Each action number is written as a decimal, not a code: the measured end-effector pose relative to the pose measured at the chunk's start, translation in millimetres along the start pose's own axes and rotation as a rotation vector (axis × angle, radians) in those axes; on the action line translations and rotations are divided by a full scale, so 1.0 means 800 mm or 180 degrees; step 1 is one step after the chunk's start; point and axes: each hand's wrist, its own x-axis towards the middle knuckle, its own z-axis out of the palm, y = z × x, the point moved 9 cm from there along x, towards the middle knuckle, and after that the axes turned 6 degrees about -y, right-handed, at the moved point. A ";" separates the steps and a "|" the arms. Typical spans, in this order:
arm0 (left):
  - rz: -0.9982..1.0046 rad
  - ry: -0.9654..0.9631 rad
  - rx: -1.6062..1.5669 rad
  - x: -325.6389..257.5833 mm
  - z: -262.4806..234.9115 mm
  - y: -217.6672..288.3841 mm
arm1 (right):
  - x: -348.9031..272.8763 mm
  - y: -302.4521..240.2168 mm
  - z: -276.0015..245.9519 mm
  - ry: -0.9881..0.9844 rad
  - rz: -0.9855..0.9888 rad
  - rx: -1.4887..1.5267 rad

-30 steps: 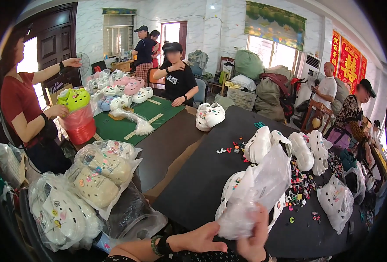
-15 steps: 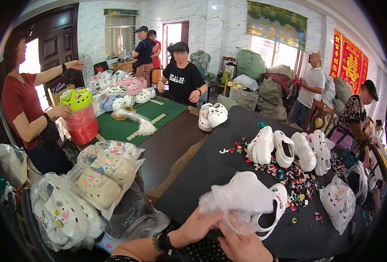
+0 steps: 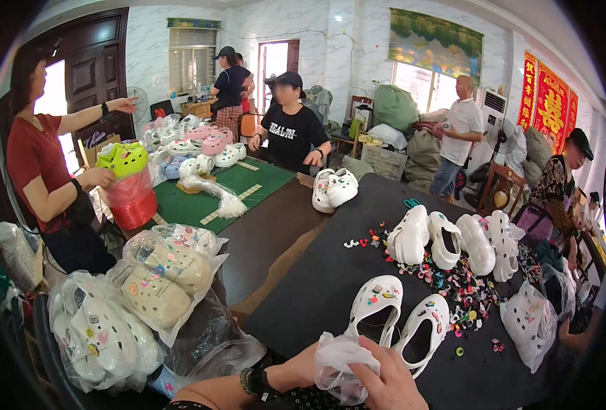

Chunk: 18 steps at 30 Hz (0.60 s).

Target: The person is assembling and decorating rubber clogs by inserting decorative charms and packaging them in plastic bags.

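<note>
Low in the front, a crumpled clear plastic bag (image 3: 340, 362) is bunched between my two hands. My right hand (image 3: 390, 377) grips its right side with bent fingers. My left hand (image 3: 308, 367) holds the bag from the left, with its fingers mostly hidden behind the plastic. Just beyond the bag lie two white clogs, a left one (image 3: 387, 290) and a right one (image 3: 434, 311), toes pointing away from me and colourful charms on their tops. The bag overlaps the heel of the left clog.
Loose shoe charms (image 3: 463, 290) are heaped on the black table (image 3: 303, 307) near several white clogs (image 3: 409, 236). A bagged clog (image 3: 530, 321) lies right. Bagged beige clogs (image 3: 156, 294) are piled left. Co-workers stand around, one holding a lime clog (image 3: 122, 158) by a red bucket (image 3: 133, 205).
The plastic bag has come down toward me and is gathered smaller, uncovering the left clog. A person in a white shirt at the back has shifted left.
</note>
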 end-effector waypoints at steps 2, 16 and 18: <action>-0.0024 0.0076 0.0393 0.003 -0.010 -0.004 | 0.004 -0.010 -0.003 -0.0059 -0.0109 -0.0159; -0.0034 0.0096 0.0232 0.016 0.020 0.009 | -0.023 0.037 -0.062 0.1252 0.0794 -0.0554; -0.0124 0.0076 0.0209 0.012 0.026 -0.003 | -0.017 0.038 -0.057 0.1129 0.0891 -0.0562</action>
